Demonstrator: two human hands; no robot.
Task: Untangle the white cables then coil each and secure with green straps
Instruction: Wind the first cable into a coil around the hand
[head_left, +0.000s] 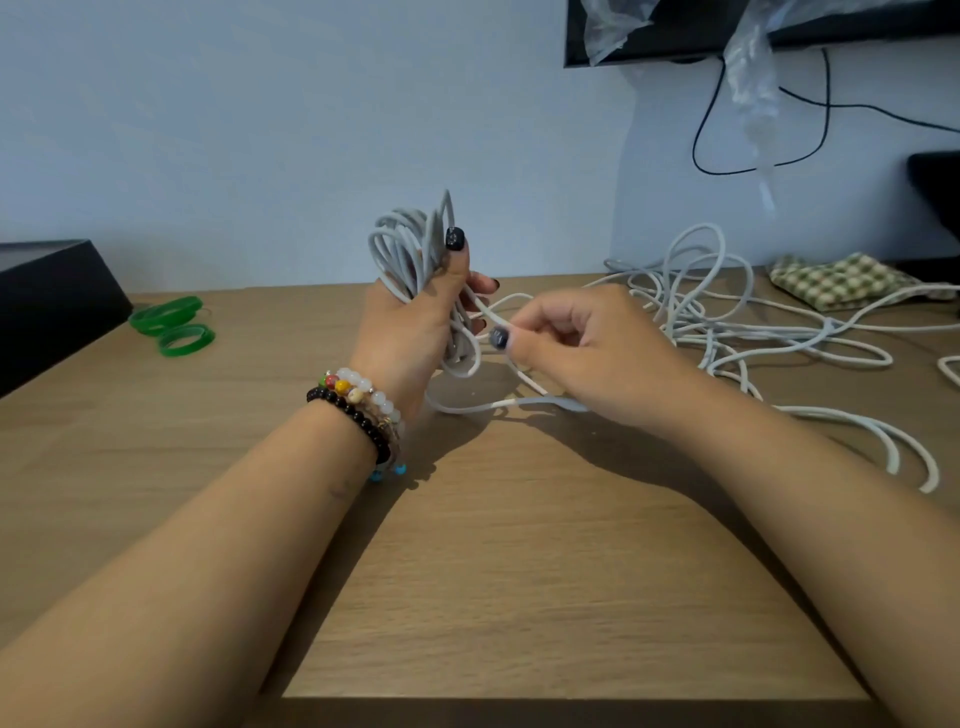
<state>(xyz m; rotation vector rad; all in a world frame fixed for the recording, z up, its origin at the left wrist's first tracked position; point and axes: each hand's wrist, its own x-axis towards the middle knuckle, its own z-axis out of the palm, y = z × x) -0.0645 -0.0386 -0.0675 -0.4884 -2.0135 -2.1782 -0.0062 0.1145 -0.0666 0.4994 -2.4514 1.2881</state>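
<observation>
My left hand (415, 322) grips a coiled bundle of white cable (405, 244), held upright above the wooden table, thumb pressed against the loops. My right hand (576, 348) pinches the loose tail of that cable (483, 312) just right of the bundle; the tail runs down and lies on the table under my right hand. A tangled heap of white cable (727, 312) sprawls over the right side of the table. Two green straps (174, 325) lie rolled into rings at the far left of the table.
A black box (47, 296) stands at the left edge. A green checked cloth (841, 280) lies at the back right. Black wires (727, 130) and clear plastic (748, 88) hang on the wall under a dark screen. The wooden table (519, 571) stretches toward me.
</observation>
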